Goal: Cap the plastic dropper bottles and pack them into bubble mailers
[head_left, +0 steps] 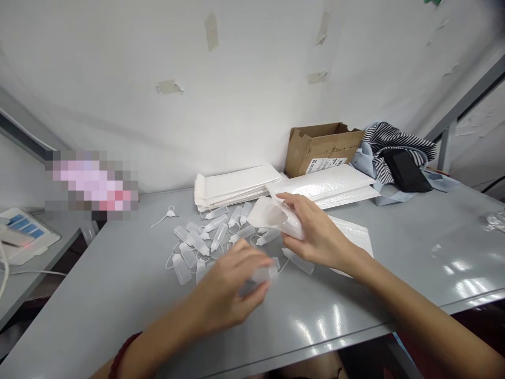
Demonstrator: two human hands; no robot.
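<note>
My left hand [236, 279] is closed around a translucent squeeze bottle [265, 273], low over the table and a little blurred. In my right hand [315, 229] is a white bubble mailer [282, 217], gripped by its side, with its open mouth facing left toward the bottles. Between and beyond the hands lies a loose pile of small plastic squeeze bottles [197, 242] with thin tips and looped cap strings. One more bottle [299, 261] rests on the table below my right hand. Another white mailer [355, 234] lies partly hidden under my right forearm.
Flat white mailers [236, 184] are stacked near the wall, with more mailers [327, 181] to their right. Behind stand a cardboard box [323, 147], striped cloth [394, 142] and a black pouch [406, 171]. A single cap with string [170, 212] lies at left.
</note>
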